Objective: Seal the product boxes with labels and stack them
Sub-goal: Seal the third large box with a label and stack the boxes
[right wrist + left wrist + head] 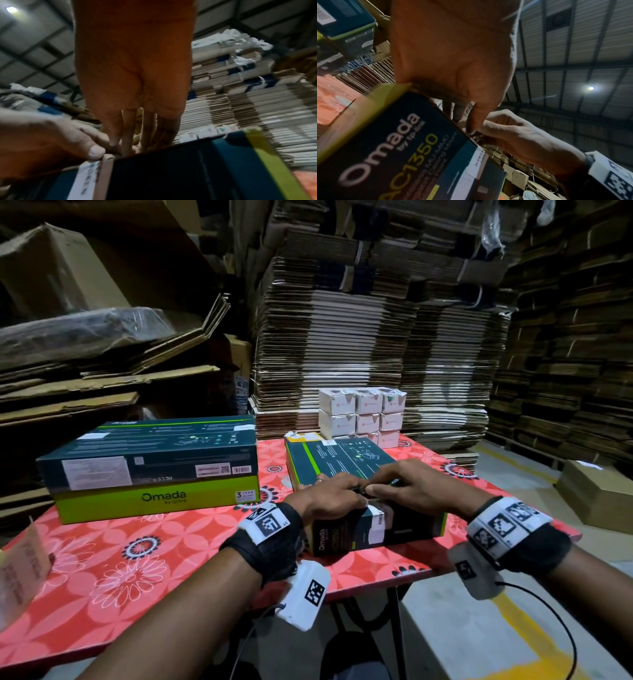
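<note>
We have both hands on the dark Omada box (346, 470) lying flat near the table's (137, 549) front right edge, its end face turned toward us. Left hand (330, 497) rests on the box's near top edge, fingers curled, thumb pressing the white seal label (375, 525) where it folds over that edge. The label runs down the end face; left wrist view shows part of its print, "…OKEN". Right hand (407, 484) is beside it, fingertips touching the left's, fingers bent down onto the same edge. Whether it pinches the label or only presses the box, we cannot tell: the right wrist view is blurred there.

At the table's left side sit two larger Omada boxes (150, 470), one on top of the other, dark over green. At the far right corner, a block of small white boxes (361, 416) is stacked in rows. Behind the table are tall piles of flattened cardboard (376, 337).
</note>
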